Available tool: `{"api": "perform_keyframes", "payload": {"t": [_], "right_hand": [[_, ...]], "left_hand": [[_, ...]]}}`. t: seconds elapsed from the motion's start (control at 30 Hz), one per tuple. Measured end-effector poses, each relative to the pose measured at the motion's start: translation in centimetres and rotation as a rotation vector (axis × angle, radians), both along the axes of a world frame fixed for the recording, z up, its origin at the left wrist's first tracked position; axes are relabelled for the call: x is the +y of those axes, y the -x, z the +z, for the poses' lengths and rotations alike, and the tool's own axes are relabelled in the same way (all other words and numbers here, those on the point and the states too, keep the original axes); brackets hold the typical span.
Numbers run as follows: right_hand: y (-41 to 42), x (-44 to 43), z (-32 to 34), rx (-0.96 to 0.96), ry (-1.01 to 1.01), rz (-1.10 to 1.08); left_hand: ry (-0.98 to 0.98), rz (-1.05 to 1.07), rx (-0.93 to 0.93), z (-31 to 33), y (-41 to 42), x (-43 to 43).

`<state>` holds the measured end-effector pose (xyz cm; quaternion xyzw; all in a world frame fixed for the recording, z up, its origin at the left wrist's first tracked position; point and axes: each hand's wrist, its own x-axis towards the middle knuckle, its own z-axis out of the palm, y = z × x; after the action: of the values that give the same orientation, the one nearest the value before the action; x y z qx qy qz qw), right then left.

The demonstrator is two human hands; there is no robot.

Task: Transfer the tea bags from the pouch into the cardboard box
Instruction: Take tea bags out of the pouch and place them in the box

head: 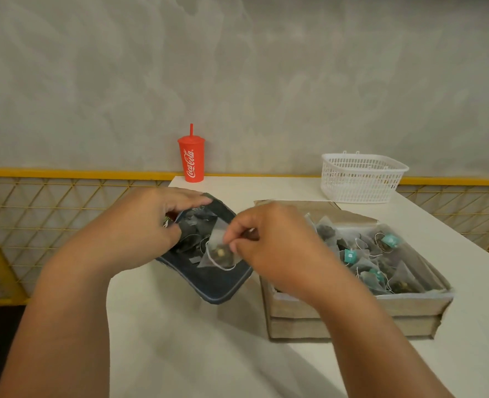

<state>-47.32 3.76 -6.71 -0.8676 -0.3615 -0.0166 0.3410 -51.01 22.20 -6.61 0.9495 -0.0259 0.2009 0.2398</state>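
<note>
A dark blue pouch (214, 282) lies open on the white table, with several mesh tea bags inside. My left hand (148, 228) grips the pouch's left rim and holds its mouth open. My right hand (269, 239) pinches the top of one pyramid tea bag (220, 254), which hangs just above the pouch's opening. To the right stands the cardboard box (352, 308), open, with several tea bags (375, 254) with teal tags lying in it. My right forearm crosses the box's near left corner.
A red Coca-Cola cup (191, 159) with a straw stands at the table's far edge against the wall. A white plastic basket (360, 176) sits behind the box. A yellow mesh railing (51, 208) runs along the left and right of the table (180, 354).
</note>
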Motion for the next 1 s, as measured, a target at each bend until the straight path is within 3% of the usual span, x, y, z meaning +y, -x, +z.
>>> {"api": "perform_keyframes", "payload": {"t": [0.2,0.33,0.53,0.7,0.87,1.0], "right_hand": [[-1.9,-5.5,2.6,0.012,-0.282,-0.147],[-5.0,-9.2,2.2,-0.061,-0.345,-0.363],[-10.5,-11.4,-1.7,-0.062,-0.269,-0.646],[-12.7,-11.7,-4.9,0.065,0.125,-0.64],[-12.6,-12.4,-3.9,-0.004,-0.034,-0.792],[-12.4,-11.6,-4.3,0.051,0.06,-0.706]], "left_hand": [[0.03,0.028,0.0,0.0,0.1,-0.2],[0.054,0.032,-0.001,-0.1,0.1,-0.1],[0.031,0.038,-0.012,-0.1,0.0,-0.1],[0.053,0.063,0.005,0.1,0.4,-1.0],[0.046,0.074,-0.001,0.0,0.5,-0.8],[0.051,0.046,0.006,0.0,0.2,-0.5]]}}
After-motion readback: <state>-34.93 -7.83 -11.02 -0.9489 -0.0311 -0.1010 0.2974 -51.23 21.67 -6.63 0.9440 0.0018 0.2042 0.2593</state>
